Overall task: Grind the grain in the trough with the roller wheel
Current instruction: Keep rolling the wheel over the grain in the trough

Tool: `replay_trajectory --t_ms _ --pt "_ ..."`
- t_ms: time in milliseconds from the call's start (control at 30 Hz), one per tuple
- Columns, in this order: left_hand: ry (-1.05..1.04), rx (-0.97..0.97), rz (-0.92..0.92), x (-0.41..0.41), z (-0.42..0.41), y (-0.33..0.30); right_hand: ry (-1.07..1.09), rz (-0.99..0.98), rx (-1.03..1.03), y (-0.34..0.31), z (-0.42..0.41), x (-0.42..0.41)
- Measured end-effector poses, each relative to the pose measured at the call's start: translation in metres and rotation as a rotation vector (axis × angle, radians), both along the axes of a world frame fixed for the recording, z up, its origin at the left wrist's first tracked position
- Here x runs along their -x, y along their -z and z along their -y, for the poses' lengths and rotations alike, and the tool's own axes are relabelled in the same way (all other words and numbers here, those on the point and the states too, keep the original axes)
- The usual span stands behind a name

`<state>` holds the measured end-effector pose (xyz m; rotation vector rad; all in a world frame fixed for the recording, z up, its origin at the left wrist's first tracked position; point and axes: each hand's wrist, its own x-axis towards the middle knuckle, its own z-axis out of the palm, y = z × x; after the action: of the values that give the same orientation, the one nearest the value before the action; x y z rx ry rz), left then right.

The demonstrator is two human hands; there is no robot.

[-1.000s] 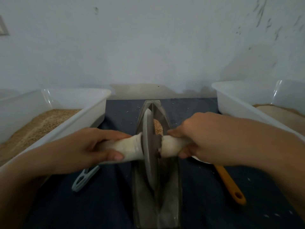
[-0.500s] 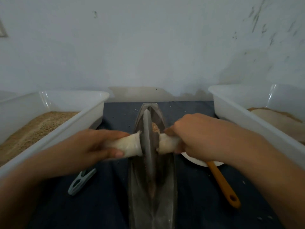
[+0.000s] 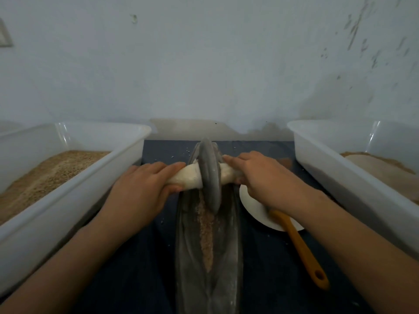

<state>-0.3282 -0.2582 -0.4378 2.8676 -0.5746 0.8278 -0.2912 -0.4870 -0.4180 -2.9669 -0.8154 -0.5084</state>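
A long grey boat-shaped trough (image 3: 229, 252) lies lengthwise on the dark cloth in front of me. A strip of brown ground grain (image 3: 205, 232) runs along its groove. The grey roller wheel (image 3: 209, 173) stands upright in the far part of the trough, on a pale cloth-wrapped axle handle (image 3: 190, 176). My left hand (image 3: 140, 189) grips the left end of the axle. My right hand (image 3: 263, 175) grips the right end, which it mostly hides.
A white tub of brown grain (image 3: 63, 200) stands at the left. Another white tub (image 3: 353, 177) with paler ground material stands at the right. A white plate (image 3: 256, 207) with an orange-handled tool (image 3: 301, 248) lies right of the trough. A pale wall rises behind.
Both hands have pushed the wheel away from me along the trough, toward its far end. The strip of ground grain behind the wheel has come into view.
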Motion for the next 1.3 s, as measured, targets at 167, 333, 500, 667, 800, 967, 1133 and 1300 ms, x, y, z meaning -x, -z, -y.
replay_trajectory --t_ms 167,333,500,667,800,967,1133,1300 --pt "0.181 0.147 -0.219 0.004 -0.016 -0.010 -0.032 -0.061 0.137 -0.014 -0.006 0.019" --pt "0.460 0.233 -0.625 0.024 -0.040 -0.028 -0.116 -0.131 0.342 -0.039 -0.008 0.062" --pt "0.413 0.256 -0.656 0.023 -0.036 -0.028 -0.126 -0.135 0.321 -0.034 -0.011 0.064" --pt "0.153 0.242 -0.382 0.005 -0.017 -0.014 -0.040 -0.046 0.084 -0.014 -0.010 0.015" --pt "0.098 0.185 -0.208 -0.003 -0.013 -0.003 -0.022 -0.026 0.054 -0.006 -0.006 0.005" --pt "0.298 0.232 -0.498 0.010 -0.033 -0.018 -0.081 -0.069 0.233 -0.025 -0.008 0.037" --pt "0.501 0.313 -0.768 0.021 -0.048 -0.028 -0.172 -0.138 0.345 -0.039 -0.010 0.068" --pt "0.318 0.227 -0.565 0.013 -0.034 -0.022 -0.101 -0.099 0.184 -0.029 -0.010 0.042"
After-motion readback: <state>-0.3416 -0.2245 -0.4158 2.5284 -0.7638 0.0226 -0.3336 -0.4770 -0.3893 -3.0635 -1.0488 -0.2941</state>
